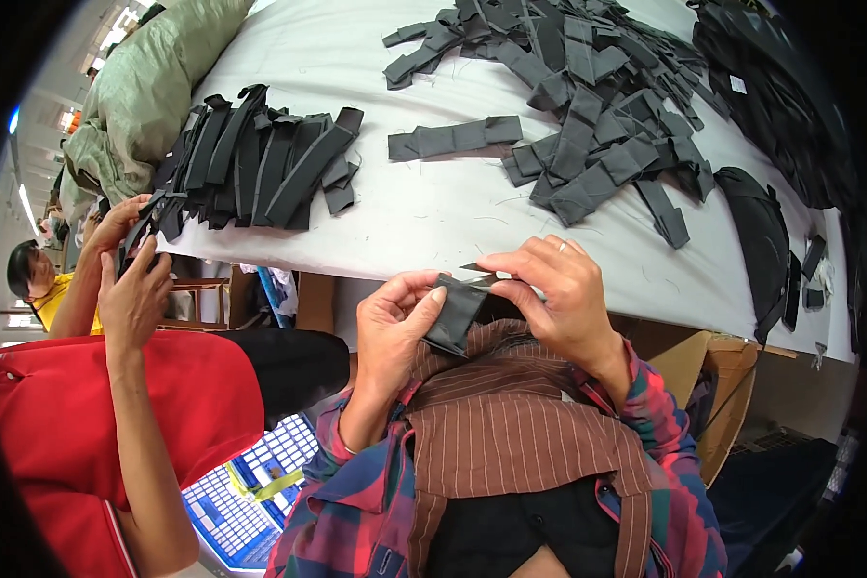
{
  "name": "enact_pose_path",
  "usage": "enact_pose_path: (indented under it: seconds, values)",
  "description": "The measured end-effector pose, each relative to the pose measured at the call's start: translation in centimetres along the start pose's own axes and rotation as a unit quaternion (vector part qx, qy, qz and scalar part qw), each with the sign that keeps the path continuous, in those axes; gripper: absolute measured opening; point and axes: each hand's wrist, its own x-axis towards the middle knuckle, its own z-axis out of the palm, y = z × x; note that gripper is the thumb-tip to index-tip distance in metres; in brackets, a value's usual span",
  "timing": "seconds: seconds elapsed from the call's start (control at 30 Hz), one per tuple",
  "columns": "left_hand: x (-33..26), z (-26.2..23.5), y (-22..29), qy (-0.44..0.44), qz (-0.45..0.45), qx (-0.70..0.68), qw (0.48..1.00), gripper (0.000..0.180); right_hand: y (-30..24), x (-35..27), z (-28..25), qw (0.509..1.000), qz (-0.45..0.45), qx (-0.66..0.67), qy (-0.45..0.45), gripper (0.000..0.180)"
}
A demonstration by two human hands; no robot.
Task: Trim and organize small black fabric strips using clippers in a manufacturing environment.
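Note:
My left hand (395, 323) pinches a folded dark grey fabric strip (456, 316) between thumb and fingers, in front of the table's near edge. Close by on its right, my right hand (559, 299) is closed on what looks like small thread snips (478, 268). Their two thin points face left, just above the strip's upper corner; most of the tool is hidden in my fingers. One separate grey strip (453, 140) lies flat on the white table (395, 207), beyond my hands.
A loose heap of grey strips (588, 125) covers the far right, beside black bags (756, 231). Another pile (260, 164) lies at left, where a co-worker in red (125, 405) handles pieces. A green sack (154, 87) stands behind it. Below are a blue crate (241, 511) and cardboard box (718, 395).

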Motion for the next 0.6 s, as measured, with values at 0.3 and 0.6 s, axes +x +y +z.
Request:
enact_pose_path:
  seconds: [0.3, 0.6]
  values:
    - [-0.1, 1.2, -0.7, 0.035, 0.026, 0.068, 0.997, 0.011, -0.6, -0.4, 0.7, 0.998, -0.010, -0.050, 0.032, 0.022]
    - [0.2, 1.9, -0.7, 0.042, 0.055, 0.021, 0.997, 0.008, -1.2, -1.2, 2.1, 0.997, 0.053, -0.031, 0.050, 0.028]
